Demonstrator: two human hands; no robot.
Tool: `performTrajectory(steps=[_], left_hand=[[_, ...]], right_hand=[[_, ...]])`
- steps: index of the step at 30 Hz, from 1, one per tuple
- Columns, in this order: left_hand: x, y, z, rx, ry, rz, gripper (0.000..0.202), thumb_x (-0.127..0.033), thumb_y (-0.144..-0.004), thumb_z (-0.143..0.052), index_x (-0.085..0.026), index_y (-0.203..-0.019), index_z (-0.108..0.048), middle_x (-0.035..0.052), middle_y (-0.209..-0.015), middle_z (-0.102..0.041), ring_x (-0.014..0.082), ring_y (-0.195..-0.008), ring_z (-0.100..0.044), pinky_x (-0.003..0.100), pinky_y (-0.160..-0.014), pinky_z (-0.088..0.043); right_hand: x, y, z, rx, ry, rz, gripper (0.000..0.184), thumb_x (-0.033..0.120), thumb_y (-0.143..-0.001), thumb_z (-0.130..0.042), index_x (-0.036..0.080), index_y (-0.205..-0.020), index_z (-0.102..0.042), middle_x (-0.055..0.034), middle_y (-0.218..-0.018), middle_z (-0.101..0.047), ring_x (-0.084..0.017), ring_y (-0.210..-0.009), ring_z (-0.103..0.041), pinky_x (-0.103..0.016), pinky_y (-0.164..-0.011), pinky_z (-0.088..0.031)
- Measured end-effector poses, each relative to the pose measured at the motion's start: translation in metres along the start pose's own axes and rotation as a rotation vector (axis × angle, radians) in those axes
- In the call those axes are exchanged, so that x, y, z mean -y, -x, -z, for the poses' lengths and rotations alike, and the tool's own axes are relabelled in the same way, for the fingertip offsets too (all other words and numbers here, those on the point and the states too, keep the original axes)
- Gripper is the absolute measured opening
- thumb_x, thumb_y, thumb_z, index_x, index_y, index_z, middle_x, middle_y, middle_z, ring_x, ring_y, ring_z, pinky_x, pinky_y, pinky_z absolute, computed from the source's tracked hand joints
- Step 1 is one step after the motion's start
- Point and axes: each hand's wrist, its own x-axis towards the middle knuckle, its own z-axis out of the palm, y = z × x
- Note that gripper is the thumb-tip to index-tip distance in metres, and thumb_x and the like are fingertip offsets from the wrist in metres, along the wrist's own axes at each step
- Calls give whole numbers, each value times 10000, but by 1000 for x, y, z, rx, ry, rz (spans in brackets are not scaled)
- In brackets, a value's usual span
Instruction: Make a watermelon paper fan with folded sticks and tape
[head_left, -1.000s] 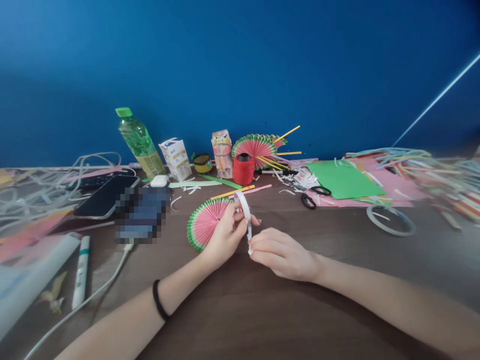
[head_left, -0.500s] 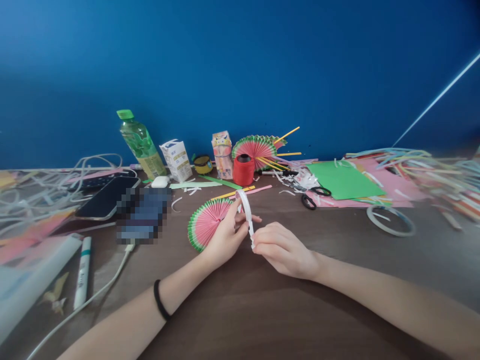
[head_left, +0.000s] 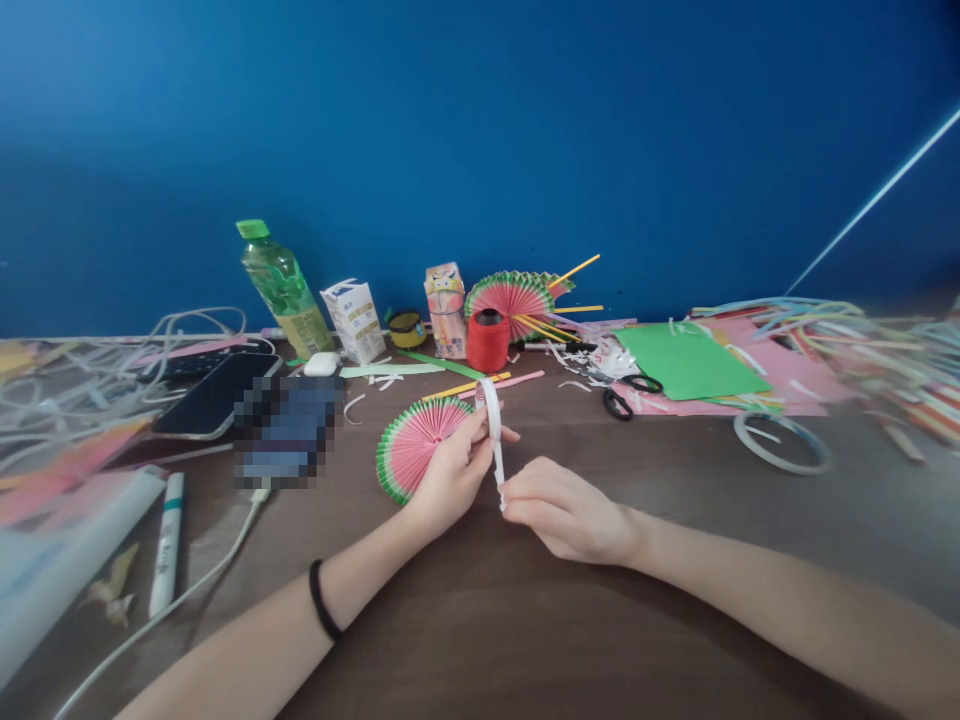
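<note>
My left hand is closed around a narrow roll of white tape, held edge-on above the table, one finger reaching out past it. A short strip hangs from the lower part of the roll. My right hand pinches the end of that strip between thumb and fingers. Under and to the left of my left hand lies a round pleated paper fan, pink with a green rim. My left hand hides part of the fan's right side.
Behind my hands stand a spool of red thread, a small carton, and another paper fan with yellow sticks. Scissors lie beside green paper. Left are a bottle, a phone, and a marker.
My right hand has moved slightly down with the strip end, and the strip looks straighter. The tape roll in my left hand has shifted only a little.
</note>
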Motion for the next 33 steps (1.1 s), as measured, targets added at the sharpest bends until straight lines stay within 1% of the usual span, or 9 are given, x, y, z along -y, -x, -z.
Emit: performTrajectory(steps=[3,7,11,14,18,22,26,30,33], left_hand=[[-2,-1,0,-29,11,27,361,-177,-866,-381,-186,-1225,-421,56,-1013,-636,159,-962,-575,304,-854,-438],[-2,-1,0,-14,41,48,381,-202,-872,-374,-190,-1252,-399,41,-971,-640,154,-934,-574,313,-881,-423],[-2,1,1,50,-4,47,439,-233,-873,-376,-222,-1312,-354,21,-999,-627,155,-936,-559,325,-921,-392],[-6,1,2,128,-65,23,431,-239,-875,-371,-230,-1306,-381,4,-918,-623,159,-943,-537,323,-948,-354],[-15,1,4,236,-144,28,334,-245,-879,-343,-223,-1159,-524,-3,-818,-578,147,-818,-517,293,-845,-394],[-18,2,5,222,-194,66,319,-282,-889,-313,-198,-1029,-588,-2,-744,-531,145,-770,-489,271,-784,-398],[-15,3,6,170,-143,74,328,-320,-892,-308,-185,-1024,-577,-1,-724,-509,137,-710,-465,253,-717,-400],[-12,4,5,166,-134,98,290,-317,-882,-330,-179,-980,-566,10,-785,-548,141,-735,-483,259,-717,-407],[-12,5,4,193,-210,69,269,-295,-885,-325,-187,-926,-568,7,-788,-557,140,-743,-490,268,-740,-407]], right_hand=[[2,0,0,36,-37,22,176,33,-829,-393,155,-866,-515,-54,-774,-609,-133,-741,-524,-260,-676,-453],[-1,-1,3,-45,-101,-65,196,31,-819,-418,169,-920,-513,-60,-818,-598,-145,-796,-536,-283,-707,-479],[-7,-7,11,-241,-253,-336,166,81,-803,-524,203,-916,-520,-45,-848,-582,-154,-828,-564,-321,-759,-493],[-13,-13,17,-356,-356,-551,90,130,-806,-547,211,-837,-523,-28,-814,-567,-158,-809,-574,-327,-743,-492],[-21,-20,26,-491,-458,-762,83,220,-794,-583,208,-800,-501,-8,-786,-533,-135,-734,-569,-284,-663,-493],[-26,-22,30,-549,-576,-881,130,252,-765,-628,206,-778,-507,8,-796,-536,-114,-701,-568,-271,-665,-478],[-23,-22,30,-487,-968,-866,127,235,-776,-625,203,-785,-502,21,-742,-558,-119,-680,-581,-305,-690,-469],[-27,-20,28,-304,-1347,-796,121,215,-784,-622,177,-770,-508,18,-663,-576,-115,-638,-577,-304,-667,-463],[-39,-13,27,-162,-1531,-773,127,193,-781,-626,159,-753,-507,15,-643,-567,-98,-606,-560,-273,-626,-454]])
